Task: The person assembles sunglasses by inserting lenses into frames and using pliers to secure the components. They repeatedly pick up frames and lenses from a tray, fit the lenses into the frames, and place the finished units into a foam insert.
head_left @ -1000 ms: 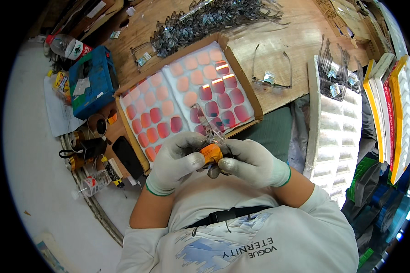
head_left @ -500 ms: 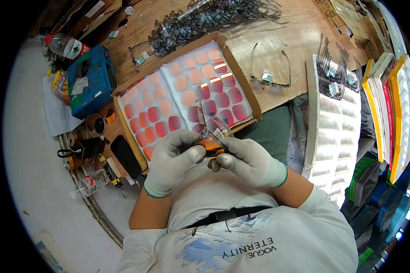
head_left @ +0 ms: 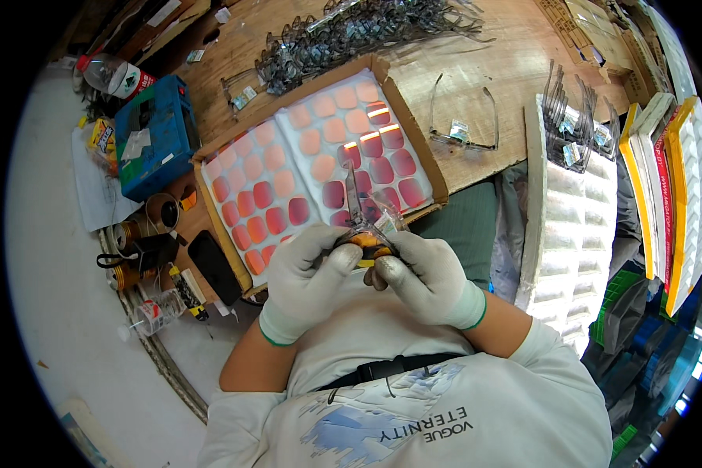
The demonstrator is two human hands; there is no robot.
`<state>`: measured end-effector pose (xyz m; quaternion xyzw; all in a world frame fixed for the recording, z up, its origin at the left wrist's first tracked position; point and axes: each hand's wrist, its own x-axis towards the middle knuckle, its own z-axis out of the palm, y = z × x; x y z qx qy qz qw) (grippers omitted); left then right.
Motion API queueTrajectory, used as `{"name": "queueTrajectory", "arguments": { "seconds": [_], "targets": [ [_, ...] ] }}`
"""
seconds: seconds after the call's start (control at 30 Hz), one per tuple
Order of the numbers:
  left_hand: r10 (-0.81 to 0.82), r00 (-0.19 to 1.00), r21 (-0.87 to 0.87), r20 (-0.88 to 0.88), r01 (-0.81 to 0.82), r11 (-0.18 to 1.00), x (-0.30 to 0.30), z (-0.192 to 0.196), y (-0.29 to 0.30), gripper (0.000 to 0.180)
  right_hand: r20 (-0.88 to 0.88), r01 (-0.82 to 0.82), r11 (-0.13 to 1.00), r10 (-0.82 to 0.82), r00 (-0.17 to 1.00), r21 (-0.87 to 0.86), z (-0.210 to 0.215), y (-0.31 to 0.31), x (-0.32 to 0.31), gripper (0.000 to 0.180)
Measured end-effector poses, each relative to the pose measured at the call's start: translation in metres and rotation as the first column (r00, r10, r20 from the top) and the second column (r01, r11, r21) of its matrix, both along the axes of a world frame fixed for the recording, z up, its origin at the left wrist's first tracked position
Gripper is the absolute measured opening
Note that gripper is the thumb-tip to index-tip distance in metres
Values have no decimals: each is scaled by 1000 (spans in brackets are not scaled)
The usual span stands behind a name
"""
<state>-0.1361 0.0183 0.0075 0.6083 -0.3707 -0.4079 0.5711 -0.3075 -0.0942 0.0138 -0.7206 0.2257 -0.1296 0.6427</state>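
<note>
Both hands wear white gloves with green cuffs and are closed on one pair of glasses (head_left: 372, 242) in front of my belly. My left hand (head_left: 304, 279) pinches one side of its frame, thumb along the lower edge. Opposite, my right hand (head_left: 430, 282) grips the other side with thumb and fingers. An orange, mirror-like lens shows between the thumbs; the fingers hide part of it. One temple arm points away from me, over a shallow cardboard box (head_left: 438, 173). Rows of pink and red tinted lenses (head_left: 276, 222) lie in that box on white sheets.
A heap of dark glasses frames (head_left: 312, 51) lies at the back of the wooden table (head_left: 515, 31), with a single pair (head_left: 462, 139) nearer. More frames (head_left: 573, 129) rest on a white moulded tray (head_left: 565, 234) at right. A blue box (head_left: 157, 140) and a phone (head_left: 214, 267) are at left.
The glasses have turned slightly in my fingers, and the temple arm stands a little differently. My left hand has shifted slightly right, its thumb now closer to the lens.
</note>
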Motion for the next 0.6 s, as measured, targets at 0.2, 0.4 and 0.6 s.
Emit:
{"name": "queueTrajectory", "arguments": {
  "seconds": [0.2,0.4,0.6],
  "targets": [
    [-131,981,8,-146,134,991,5,2,3,35,103,-98,994,103,989,-52,3,-11,1,11],
    [-89,964,31,-251,100,995,3,5,3,38,140,-72,993,85,986,-94,-5,-12,5,12],
    [-16,924,-46,382,37,998,5,3,4,28,82,40,993,-31,996,-110,5,-2,10,13]
  ]
}}
